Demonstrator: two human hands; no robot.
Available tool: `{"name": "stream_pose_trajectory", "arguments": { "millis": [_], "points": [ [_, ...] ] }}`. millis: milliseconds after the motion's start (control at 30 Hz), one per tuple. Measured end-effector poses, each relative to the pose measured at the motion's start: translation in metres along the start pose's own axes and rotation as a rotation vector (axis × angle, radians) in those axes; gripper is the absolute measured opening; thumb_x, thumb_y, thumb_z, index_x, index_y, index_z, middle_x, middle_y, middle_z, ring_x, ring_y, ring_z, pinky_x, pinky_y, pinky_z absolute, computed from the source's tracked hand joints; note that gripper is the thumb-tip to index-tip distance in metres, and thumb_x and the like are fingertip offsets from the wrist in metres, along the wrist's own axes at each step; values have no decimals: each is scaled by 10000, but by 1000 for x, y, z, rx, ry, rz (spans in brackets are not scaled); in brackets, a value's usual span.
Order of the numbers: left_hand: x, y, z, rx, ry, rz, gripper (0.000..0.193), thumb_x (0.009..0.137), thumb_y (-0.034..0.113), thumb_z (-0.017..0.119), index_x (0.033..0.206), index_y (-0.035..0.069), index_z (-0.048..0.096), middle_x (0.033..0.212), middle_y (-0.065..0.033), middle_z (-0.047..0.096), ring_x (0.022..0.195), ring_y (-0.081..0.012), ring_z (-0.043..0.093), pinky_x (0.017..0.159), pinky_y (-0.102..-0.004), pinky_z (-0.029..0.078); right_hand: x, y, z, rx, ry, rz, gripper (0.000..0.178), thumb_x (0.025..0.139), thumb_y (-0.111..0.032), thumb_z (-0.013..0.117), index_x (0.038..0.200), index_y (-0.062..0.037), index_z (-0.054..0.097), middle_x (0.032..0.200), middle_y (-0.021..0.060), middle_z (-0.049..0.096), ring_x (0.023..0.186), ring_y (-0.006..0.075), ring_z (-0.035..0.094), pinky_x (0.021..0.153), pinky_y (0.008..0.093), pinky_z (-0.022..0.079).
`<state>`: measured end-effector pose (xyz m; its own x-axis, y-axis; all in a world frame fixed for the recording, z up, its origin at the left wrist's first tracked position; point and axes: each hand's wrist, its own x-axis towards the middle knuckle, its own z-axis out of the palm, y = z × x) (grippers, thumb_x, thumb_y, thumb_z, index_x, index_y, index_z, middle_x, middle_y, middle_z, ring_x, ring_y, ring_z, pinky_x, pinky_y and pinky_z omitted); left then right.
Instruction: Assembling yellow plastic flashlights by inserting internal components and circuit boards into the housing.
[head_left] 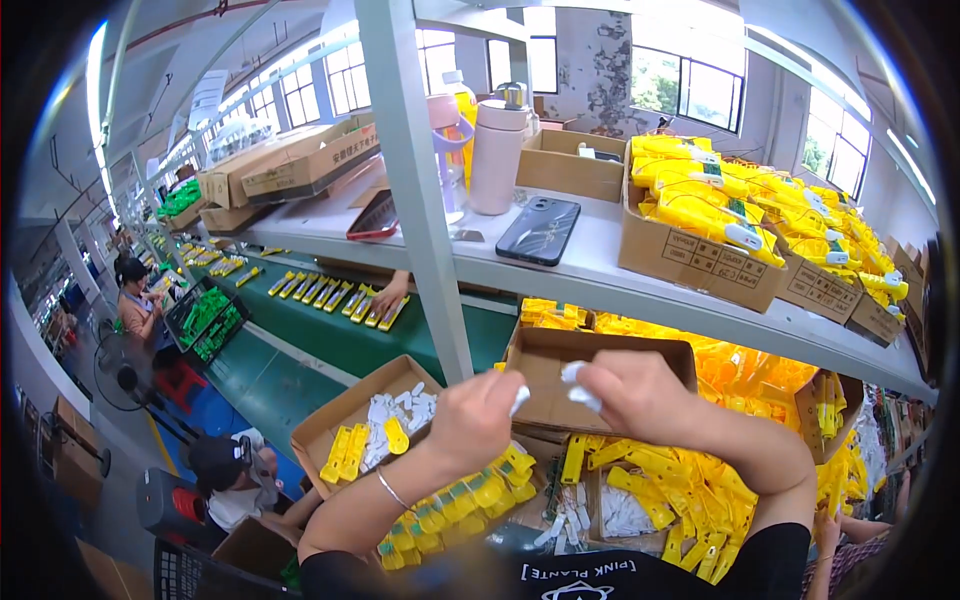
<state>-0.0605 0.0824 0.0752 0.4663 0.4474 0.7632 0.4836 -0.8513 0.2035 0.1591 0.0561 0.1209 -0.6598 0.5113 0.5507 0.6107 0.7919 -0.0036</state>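
Note:
My left hand point(474, 420) is closed in a pinch on a small white plastic piece point(519, 401), which shows at its fingertips. Facing it, my right hand point(640, 393) pinches white plastic pieces point(580, 388); their exact shape is hard to make out. Both hands are raised before a cardboard box point(540, 385), a little apart. By my left wrist, another carton point(312, 438) holds loose white pieces point(405, 410) and yellow plastic parts point(344, 452). Rows of yellow parts with green inserts point(470, 500) lie under my left forearm. Below my right arm are piled yellow parts point(700, 500) and more white pieces point(624, 513).
A grey shelf post point(418, 180) stands just beyond my left hand. The shelf above carries a phone point(540, 230), a pink bottle point(498, 155) and cartons of yellow parts point(700, 250). Across the green conveyor point(300, 345), a co-worker's hand point(392, 295) touches a row of yellow parts.

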Motion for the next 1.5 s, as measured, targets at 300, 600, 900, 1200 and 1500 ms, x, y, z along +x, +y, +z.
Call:
{"name": "stream_pose_trajectory", "arguments": {
  "millis": [300,600,900,1200,1500],
  "points": [
    [113,-65,-10,808,156,31,194,760,64,520,939,-9,519,663,-67,529,530,-215,589,446,-314,480,142,88,-28,-331,2,112,164,724,-44,536,888,-34,546,848,160,558,819,334,584,667,421,488],
    [126,-97,24,760,-123,-203,217,770,87,498,967,4,533,785,-144,590,644,-316,637,555,-391,524,97,77,-40,-331,49,70,217,663,-7,563,878,-28,542,926,130,519,864,304,531,738,388,468],
    [141,-90,12,753,-397,-174,132,767,91,509,846,9,575,831,-157,620,734,-291,645,622,-377,525,87,87,19,-546,8,33,246,681,-129,593,885,-3,540,897,137,558,838,264,546,719,339,475],
    [129,-82,9,717,-319,-180,128,783,84,478,873,23,546,812,-147,619,702,-307,637,593,-391,513,91,87,-10,-752,150,224,168,773,-117,517,887,7,521,778,116,569,704,232,575,570,318,498],
    [158,-86,3,551,-576,-223,256,784,132,467,940,-12,611,960,-215,598,875,-326,618,771,-414,490,88,86,2,-704,-12,246,172,771,-98,510,895,17,544,812,121,575,797,251,574,635,336,502]
  ]
}}
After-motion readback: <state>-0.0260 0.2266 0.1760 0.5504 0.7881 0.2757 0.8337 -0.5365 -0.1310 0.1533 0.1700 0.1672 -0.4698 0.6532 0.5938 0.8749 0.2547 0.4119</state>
